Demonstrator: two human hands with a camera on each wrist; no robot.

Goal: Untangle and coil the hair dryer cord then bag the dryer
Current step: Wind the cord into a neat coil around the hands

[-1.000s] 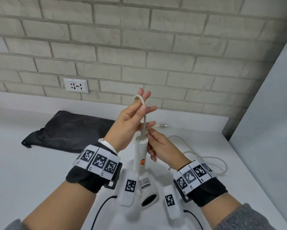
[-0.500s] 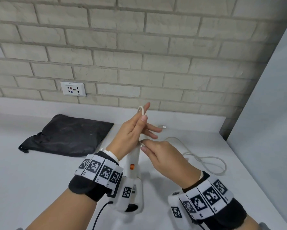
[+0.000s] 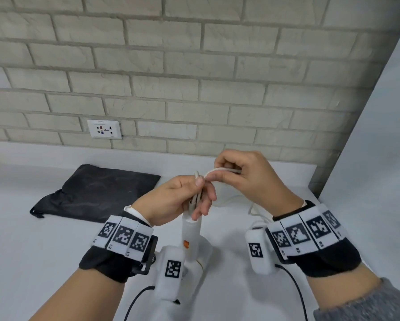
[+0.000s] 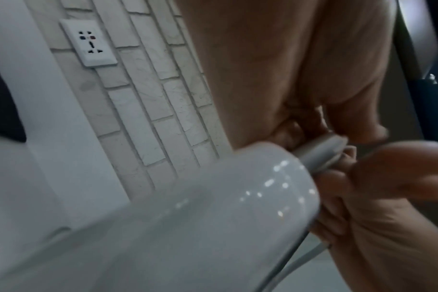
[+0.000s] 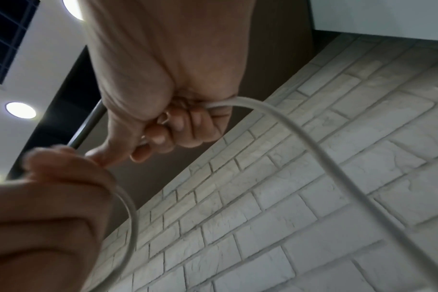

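The white hair dryer (image 3: 191, 239) stands handle-up on the white counter between my wrists, its head hidden behind the left wrist camera. My left hand (image 3: 185, 198) pinches folded loops of the white cord (image 3: 220, 170) just above the handle end (image 4: 320, 152). My right hand (image 3: 243, 172) is curled round the cord a little further back and higher, its thumb and fingers closed on it (image 5: 163, 126). From that fist the cord (image 5: 313, 158) arcs down toward the counter. The black bag (image 3: 99, 193) lies flat at the left.
Slack cord (image 3: 252, 205) lies on the counter under my right hand. A brick wall with a white socket (image 3: 104, 129) stands behind. A pale side panel (image 3: 379, 158) closes off the right. The counter (image 3: 32, 251) stretches out to the left front.
My right hand has risen from the handle end and drawn a new length of cord up and right. The left hand has lowered and tightened on the loops. The view has tilted upward.
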